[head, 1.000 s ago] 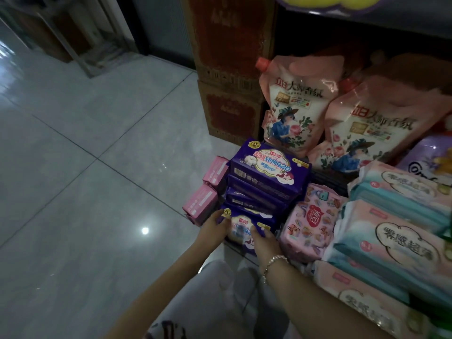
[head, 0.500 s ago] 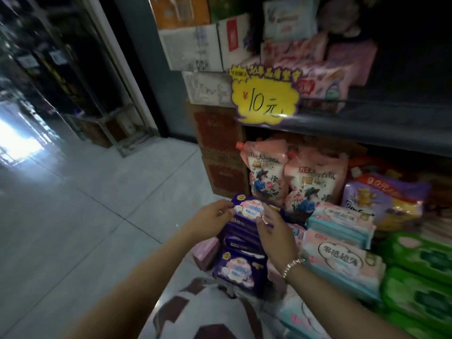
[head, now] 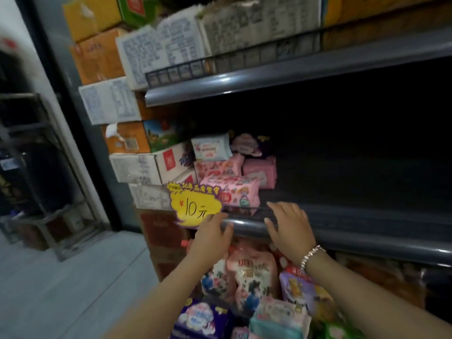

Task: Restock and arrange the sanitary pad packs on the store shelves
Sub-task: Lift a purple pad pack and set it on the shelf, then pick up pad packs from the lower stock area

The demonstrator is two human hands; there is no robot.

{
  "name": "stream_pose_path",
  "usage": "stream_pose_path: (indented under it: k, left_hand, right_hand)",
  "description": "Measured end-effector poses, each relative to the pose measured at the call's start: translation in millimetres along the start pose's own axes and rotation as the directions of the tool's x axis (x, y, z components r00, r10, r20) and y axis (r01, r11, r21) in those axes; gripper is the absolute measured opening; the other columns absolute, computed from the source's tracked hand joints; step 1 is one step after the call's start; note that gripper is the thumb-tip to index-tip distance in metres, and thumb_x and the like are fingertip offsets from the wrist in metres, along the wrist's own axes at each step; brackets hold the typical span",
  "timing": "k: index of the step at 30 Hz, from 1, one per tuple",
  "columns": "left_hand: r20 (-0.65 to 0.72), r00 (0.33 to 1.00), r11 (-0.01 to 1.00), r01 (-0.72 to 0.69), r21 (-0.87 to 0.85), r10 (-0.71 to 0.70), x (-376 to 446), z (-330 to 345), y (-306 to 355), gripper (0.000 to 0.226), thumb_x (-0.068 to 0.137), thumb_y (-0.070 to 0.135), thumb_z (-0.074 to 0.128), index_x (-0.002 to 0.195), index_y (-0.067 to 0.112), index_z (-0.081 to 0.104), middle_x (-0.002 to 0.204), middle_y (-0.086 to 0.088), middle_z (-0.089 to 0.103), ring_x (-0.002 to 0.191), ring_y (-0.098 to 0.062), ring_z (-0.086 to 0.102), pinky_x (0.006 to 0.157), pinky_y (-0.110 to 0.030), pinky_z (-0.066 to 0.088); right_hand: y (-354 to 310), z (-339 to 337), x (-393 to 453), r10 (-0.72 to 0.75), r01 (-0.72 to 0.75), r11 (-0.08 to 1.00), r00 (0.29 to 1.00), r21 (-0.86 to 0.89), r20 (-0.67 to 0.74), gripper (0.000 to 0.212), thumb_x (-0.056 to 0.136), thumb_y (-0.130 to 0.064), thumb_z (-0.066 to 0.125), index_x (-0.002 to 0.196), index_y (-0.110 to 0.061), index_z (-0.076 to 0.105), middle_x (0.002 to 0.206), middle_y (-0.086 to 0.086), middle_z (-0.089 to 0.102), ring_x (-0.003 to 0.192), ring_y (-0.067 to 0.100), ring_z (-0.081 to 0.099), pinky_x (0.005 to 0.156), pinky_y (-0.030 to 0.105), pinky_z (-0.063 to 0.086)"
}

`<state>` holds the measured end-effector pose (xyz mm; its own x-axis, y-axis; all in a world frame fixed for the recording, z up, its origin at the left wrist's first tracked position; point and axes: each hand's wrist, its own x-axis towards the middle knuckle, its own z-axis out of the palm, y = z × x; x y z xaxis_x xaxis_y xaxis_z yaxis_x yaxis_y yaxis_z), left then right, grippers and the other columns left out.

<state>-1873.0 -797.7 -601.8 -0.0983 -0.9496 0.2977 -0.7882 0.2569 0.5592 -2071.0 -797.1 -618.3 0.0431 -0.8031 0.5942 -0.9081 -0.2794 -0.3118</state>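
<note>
My left hand point(head: 212, 237) and my right hand point(head: 289, 226) are raised side by side to the front lip of the middle shelf point(head: 367, 237). Their fingers are stretched out, and I see nothing plainly held; the gap between them is dark. Just behind the lip, left of my right hand, lies a stack of pink sanitary pad packs point(head: 232, 192), with a white pack point(head: 211, 149) on top. A purple pad pack point(head: 203, 319) lies low down between my forearms. Most of the middle shelf to the right is dark.
A yellow price tag reading 10 point(head: 195, 207) hangs on the shelf lip by my left hand. Pink pouches point(head: 254, 272) and other packs fill the level below. Cardboard boxes point(head: 146, 165) are stacked at the left end. The upper shelf point(head: 269, 77) carries paper-wrapped goods.
Both hands rose from the purple pack stack down low to the middle shelf's edge. My view tilted upward from the floor and bottom stock to the shelves.
</note>
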Motion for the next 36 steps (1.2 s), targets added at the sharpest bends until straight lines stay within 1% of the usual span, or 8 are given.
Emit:
stream_pose_path:
  k: [5,12,16,22,25,29,33,36]
  left_hand:
    - [-0.175,0.983,0.979,-0.026,0.203,0.062,61,7,15,0.044,0.098,0.033,0.046,0.138,0.014,0.044,0.144,-0.007,0.038,0.135,-0.027,0.031,0.109,-0.038,0.027]
    - [-0.137,0.985,0.878,0.153,0.454,-0.101,144,-16,6,0.059,0.100,0.048,0.027,0.150,0.017,0.028,0.156,-0.017,0.024,0.145,-0.030,0.019,0.115,-0.052,-0.011]
    - [0.083,0.950,0.821,0.213,0.529,-0.301,175,-21,-7,0.077,0.089,0.069,0.020,0.148,0.021,0.032,0.146,-0.015,0.043,0.136,-0.034,0.038,0.117,-0.058,-0.001]
    - [0.099,0.993,0.843,0.001,0.538,-0.064,165,16,43,0.066,0.094,0.065,0.028,0.140,0.021,0.046,0.127,-0.007,0.062,0.124,-0.024,0.051,0.117,-0.053,0.004]
    - [0.010,1.000,0.911,0.001,0.412,-0.006,153,21,57,0.060,0.094,0.057,0.037,0.143,0.022,0.042,0.132,-0.006,0.058,0.129,-0.020,0.045,0.115,-0.048,0.007]
    - [-0.164,0.986,0.998,-0.050,-0.043,0.042,124,7,65,0.068,0.089,0.054,0.055,0.145,0.021,0.036,0.145,-0.006,0.043,0.132,-0.025,0.041,0.109,-0.046,0.034]
    - [-0.123,0.990,0.803,-0.017,-0.595,-0.070,55,-12,76,0.035,0.089,0.037,0.065,0.120,0.021,0.062,0.114,0.006,0.069,0.107,-0.014,0.065,0.084,-0.026,0.056]
    - [-0.018,0.971,0.600,0.133,-0.789,-0.238,0,-18,65,0.021,0.086,0.031,0.069,0.105,0.024,0.063,0.104,-0.001,0.073,0.098,-0.022,0.069,0.086,-0.042,0.056]
  right_hand:
    - [30,3,52,0.050,-0.098,0.973,0.974,0.210,0.223,0.057,0.098,-0.037,0.046,0.147,-0.012,0.030,0.147,0.006,0.032,0.137,0.021,0.026,0.113,0.029,0.022]
    - [24,28,90,0.099,-0.245,0.869,0.937,0.430,0.335,0.065,0.097,-0.044,0.046,0.151,-0.019,0.021,0.157,0.004,0.021,0.142,0.017,0.026,0.113,0.025,0.022]
    - [30,27,96,0.173,-0.350,0.811,0.909,0.468,0.380,0.068,0.097,-0.050,0.040,0.152,-0.019,0.015,0.158,0.002,0.011,0.144,0.019,0.020,0.113,0.029,0.023]
    - [40,9,99,0.273,-0.520,0.578,0.850,0.629,0.451,0.072,0.100,-0.047,0.036,0.153,-0.015,0.001,0.147,0.001,0.038,0.133,0.016,0.038,0.097,0.017,0.031]
    - [42,0,94,0.328,-0.536,0.449,0.843,0.715,0.427,0.071,0.099,-0.050,0.034,0.153,-0.027,-0.005,0.155,0.004,0.029,0.135,0.023,0.039,0.100,0.028,0.036]
    - [35,-31,77,0.313,-0.395,0.343,0.904,0.852,0.292,0.061,0.101,-0.037,0.038,0.151,-0.037,0.003,0.141,-0.010,0.036,0.107,0.001,0.050,0.069,0.003,0.043]
    - [20,-61,43,0.276,-0.345,0.289,0.923,0.893,0.268,0.055,0.101,-0.037,0.038,0.148,-0.045,0.012,0.130,-0.017,0.039,0.094,-0.003,0.056,0.064,0.010,0.051]
    - [6,-66,2,0.244,-0.368,0.296,0.921,0.881,0.303,0.052,0.099,-0.044,0.037,0.146,-0.050,0.015,0.140,-0.014,0.040,0.116,0.007,0.053,0.086,0.021,0.050]
